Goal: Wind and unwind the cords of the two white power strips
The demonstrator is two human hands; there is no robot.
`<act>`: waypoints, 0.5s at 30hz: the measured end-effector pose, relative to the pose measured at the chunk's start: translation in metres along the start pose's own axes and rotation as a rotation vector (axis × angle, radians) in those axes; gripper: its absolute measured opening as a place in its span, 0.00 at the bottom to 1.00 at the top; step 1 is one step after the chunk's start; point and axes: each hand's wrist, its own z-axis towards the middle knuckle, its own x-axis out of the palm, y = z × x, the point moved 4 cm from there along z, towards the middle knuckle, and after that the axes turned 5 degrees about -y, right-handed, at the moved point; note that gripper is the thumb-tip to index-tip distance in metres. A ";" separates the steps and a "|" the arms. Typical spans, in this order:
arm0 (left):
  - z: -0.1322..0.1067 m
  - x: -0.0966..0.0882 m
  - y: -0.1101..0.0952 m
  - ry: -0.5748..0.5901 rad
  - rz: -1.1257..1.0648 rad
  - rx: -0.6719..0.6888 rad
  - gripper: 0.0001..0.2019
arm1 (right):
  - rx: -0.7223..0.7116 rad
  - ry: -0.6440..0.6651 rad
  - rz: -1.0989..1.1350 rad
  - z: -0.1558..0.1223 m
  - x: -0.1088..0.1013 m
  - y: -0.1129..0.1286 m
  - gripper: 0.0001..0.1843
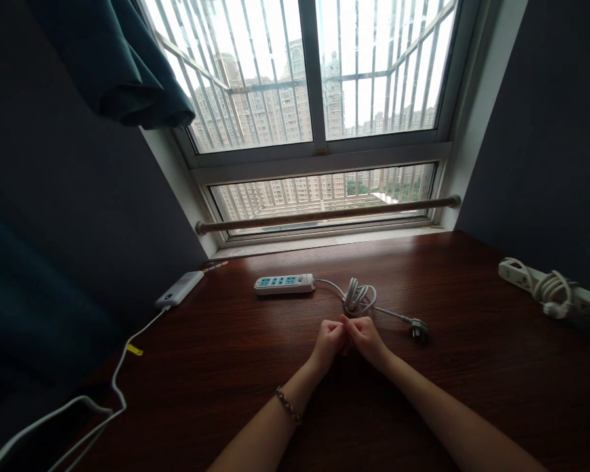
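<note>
My left hand (328,342) and my right hand (366,339) rest together over the brown table, both curled closed, with thumbs and knuckles touching. No object shows in either of them. Just beyond my hands lies a coiled white power cord (358,296). The cord leads left to a white power strip (284,284) with blue sockets, lying face up. Its other end runs right to a dark grey plug (417,329) on the tabletop. The undersides of my fingers are hidden.
At the left edge of the table (216,373) lies a white power bank (179,289) with a white cable plugged in. A second white power strip (545,287) with a bundled cord sits far right. Behind stands a window with a horizontal rail (329,215); a blue curtain (132,85) hangs left.
</note>
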 end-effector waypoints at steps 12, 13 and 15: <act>0.001 0.000 0.000 0.018 -0.012 0.016 0.27 | 0.001 -0.001 0.021 0.000 0.000 0.001 0.32; 0.001 0.000 0.000 0.018 -0.011 0.017 0.27 | -0.002 0.000 0.018 0.000 0.000 0.001 0.32; 0.001 -0.001 0.001 0.015 -0.011 0.017 0.27 | 0.002 -0.001 0.016 0.000 0.000 0.001 0.32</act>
